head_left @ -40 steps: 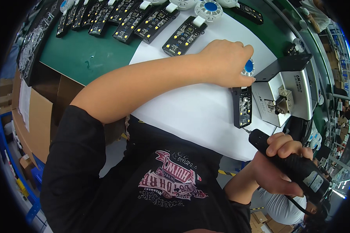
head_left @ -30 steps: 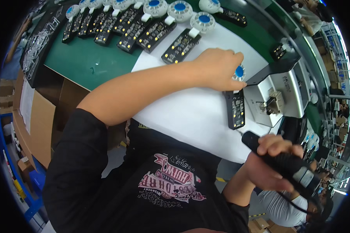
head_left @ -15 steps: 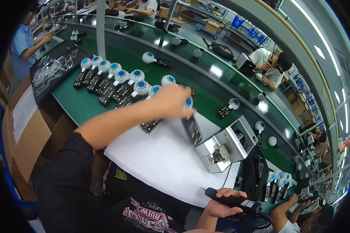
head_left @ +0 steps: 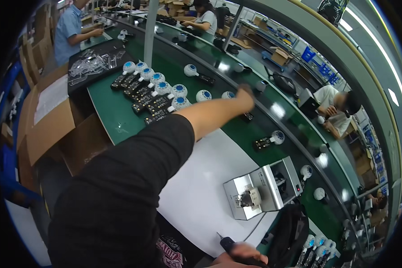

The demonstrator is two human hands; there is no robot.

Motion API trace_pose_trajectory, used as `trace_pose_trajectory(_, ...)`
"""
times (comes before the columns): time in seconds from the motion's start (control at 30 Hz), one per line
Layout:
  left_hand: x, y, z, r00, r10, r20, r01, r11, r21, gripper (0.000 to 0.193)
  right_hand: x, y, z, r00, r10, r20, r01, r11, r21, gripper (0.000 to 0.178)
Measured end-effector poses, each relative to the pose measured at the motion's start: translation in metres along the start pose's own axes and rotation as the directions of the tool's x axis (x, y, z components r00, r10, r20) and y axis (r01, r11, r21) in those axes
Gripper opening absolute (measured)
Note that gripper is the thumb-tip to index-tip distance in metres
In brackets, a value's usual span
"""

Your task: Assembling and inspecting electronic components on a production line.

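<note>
Since approx 0.5 s ago, left hand (head_left: 245,94) is stretching further out over the far green belt (head_left: 120,120), now reaching a black board w/ white-blue round head (head_left: 248,117). Fingers: can't tell, blurred. Board's long axis is lying left-right, round head not visible. Right hand (head_left: 241,255) is gripping a black driver (head_left: 227,243) near bottom edge, tip pointing far-left. Row of similar units (head_left: 152,91) is sitting done-looking at left; several more on belt are waiting.

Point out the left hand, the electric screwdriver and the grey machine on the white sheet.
left hand (head_left: 245,94), head view, back of the hand.
electric screwdriver (head_left: 228,244), head view, dark body near the tip.
grey machine (head_left: 263,185), head view, top face.
</note>
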State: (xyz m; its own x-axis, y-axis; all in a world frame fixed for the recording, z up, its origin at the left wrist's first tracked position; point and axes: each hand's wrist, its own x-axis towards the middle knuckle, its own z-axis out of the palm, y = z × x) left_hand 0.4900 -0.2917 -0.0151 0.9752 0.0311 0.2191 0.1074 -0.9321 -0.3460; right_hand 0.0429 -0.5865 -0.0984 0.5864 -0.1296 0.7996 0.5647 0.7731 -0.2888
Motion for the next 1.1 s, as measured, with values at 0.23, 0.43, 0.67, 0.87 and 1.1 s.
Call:
trace_pose_trajectory(0.23,-0.017,0.128,-0.005,0.898,0.439,-0.028,-0.322,0.613,-0.721,0.09,0.018,0.015,0.055,0.914,-0.146,-0.379,0.19,0.978,0.083,0.064)
trace_pose_trajectory(0.43,-0.057,0.105,-0.041,0.916,0.274,-0.292,-0.4,0.654,-0.642,0.078,0.027,0.03,0.088,0.895,-0.236,-0.378,0.287,0.954,0.085,0.064)
trace_pose_trajectory(0.67,-0.182,-0.012,-0.12,0.916,0.196,-0.351,-0.4,0.519,-0.755,0.067,0.006,-0.005,0.004,0.967,0.016,0.255,0.002,0.997,-0.072,0.061)
trace_pose_trajectory(0.87,-0.292,-0.035,-0.048,0.969,0.198,-0.149,-0.206,0.305,-0.93,0.072,0.046,0.013,0.058,0.887,0.106,-0.449,-0.334,0.82,-0.465,0.077)
trace_pose_trajectory(1.1,-0.304,-0.02,-0.041,0.866,0.495,-0.067,-0.292,0.392,-0.872,0.074,0.074,0.01,0.063,0.845,0.279,-0.456,-0.503,0.702,-0.504,0.076)
